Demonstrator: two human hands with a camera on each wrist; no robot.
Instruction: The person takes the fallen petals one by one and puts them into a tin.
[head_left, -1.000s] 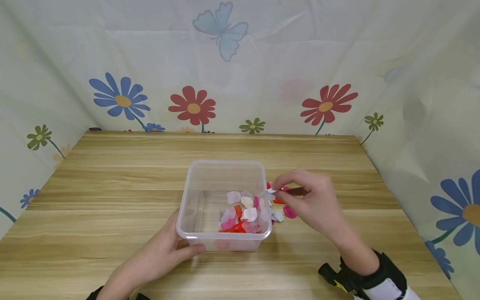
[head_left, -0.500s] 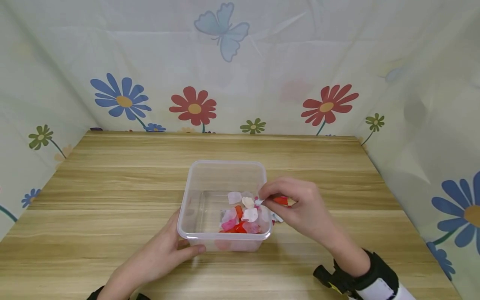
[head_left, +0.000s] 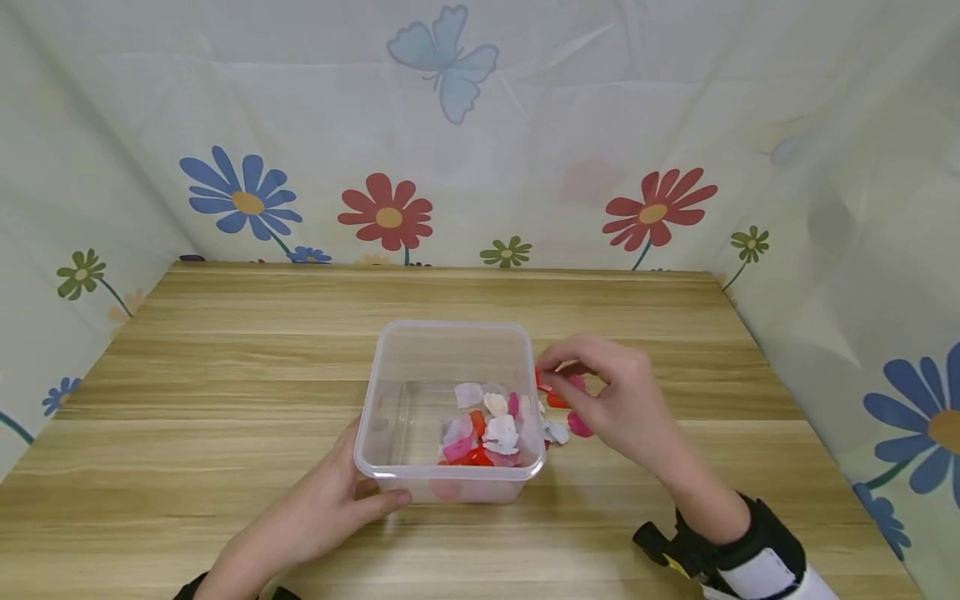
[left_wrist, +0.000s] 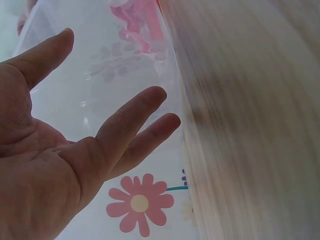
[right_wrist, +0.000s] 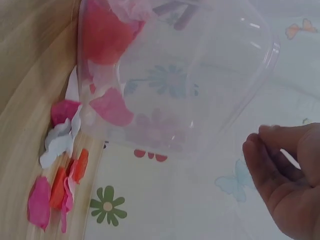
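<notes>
A clear plastic box stands on the table with several petals in white, pink, red and orange lying in its right half. My left hand rests against the box's left front corner, thumb along the front wall. In the left wrist view its fingers are spread and nearly straight beside the clear wall. Just outside the box's right rim is my right hand, over the loose petals. The right wrist view has its curled fingers meeting the thumb, with nothing seen between them.
Loose petals lie on the wooden table against the box's right side, among them a magenta petal and a white petal. A flower-print cloth hangs behind and along both sides.
My right hand went left over the box rim with a white petal, let it go inside, then moved back right. A white petal now lies on the pile. The left hand stayed put.
</notes>
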